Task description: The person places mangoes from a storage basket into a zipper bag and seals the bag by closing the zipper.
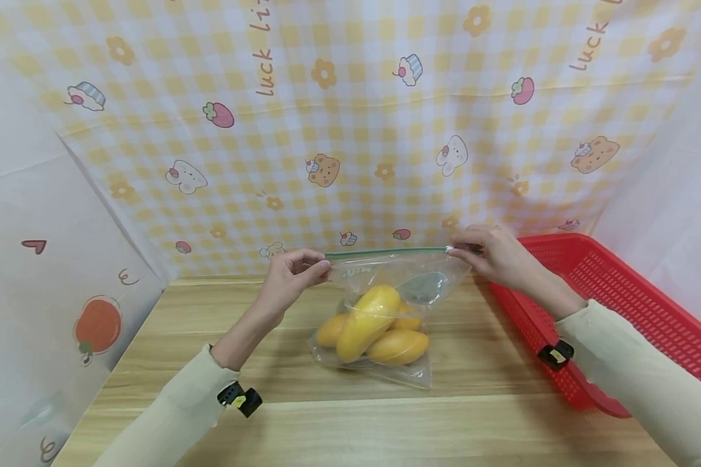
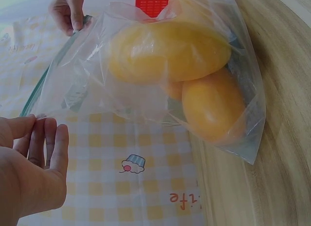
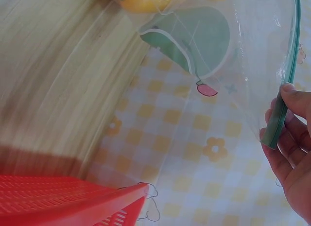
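A clear zip bag (image 1: 429,292) with a green zip strip hangs stretched between both hands, its lower part at the wooden table. Several yellow-orange mangoes (image 1: 368,324) lie together in its bottom. At the strip's left end, my left hand (image 1: 295,277) pinches the bag corner between thumb and fingers. My right hand (image 1: 493,256) grips the other end of the green zip strip (image 3: 286,85), thumb on one side and fingers behind. A small white slider (image 1: 449,249) shows right at the right fingertips. The strip runs nearly straight, and a green print marks the plastic.
A red perforated basket (image 1: 584,246) stands at the right, under and beside my right forearm. Behind the wooden table (image 1: 239,428) hangs a yellow checked cloth (image 1: 362,130) with cartoon prints. White sheeting (image 1: 23,201) borders the left side.
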`<state>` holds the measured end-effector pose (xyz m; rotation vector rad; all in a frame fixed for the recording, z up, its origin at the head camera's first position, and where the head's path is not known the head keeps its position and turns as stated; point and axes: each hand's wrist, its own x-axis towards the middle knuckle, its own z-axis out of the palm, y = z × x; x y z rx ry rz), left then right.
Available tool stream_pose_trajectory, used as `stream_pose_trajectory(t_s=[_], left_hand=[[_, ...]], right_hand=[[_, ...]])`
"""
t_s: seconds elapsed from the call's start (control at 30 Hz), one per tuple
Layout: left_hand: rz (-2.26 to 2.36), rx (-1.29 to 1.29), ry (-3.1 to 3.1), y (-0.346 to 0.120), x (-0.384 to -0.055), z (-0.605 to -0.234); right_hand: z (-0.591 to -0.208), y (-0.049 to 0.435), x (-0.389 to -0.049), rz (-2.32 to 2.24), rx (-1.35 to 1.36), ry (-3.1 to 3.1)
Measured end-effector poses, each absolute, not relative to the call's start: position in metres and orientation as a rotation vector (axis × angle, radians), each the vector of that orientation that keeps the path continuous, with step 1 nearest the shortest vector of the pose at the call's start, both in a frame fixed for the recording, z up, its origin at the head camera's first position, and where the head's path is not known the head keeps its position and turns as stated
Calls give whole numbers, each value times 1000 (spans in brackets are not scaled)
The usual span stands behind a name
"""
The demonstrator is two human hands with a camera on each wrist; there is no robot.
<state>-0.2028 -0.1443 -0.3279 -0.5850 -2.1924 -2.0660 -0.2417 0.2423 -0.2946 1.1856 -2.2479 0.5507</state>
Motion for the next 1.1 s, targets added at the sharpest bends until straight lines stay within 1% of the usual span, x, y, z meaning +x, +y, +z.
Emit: stream_pose_trajectory(t_s=[1.1], left_hand=[[-2062,-580,-2198,-145,-204,-329]], right_hand=[[-294,248,-240,541,1156,-2263]])
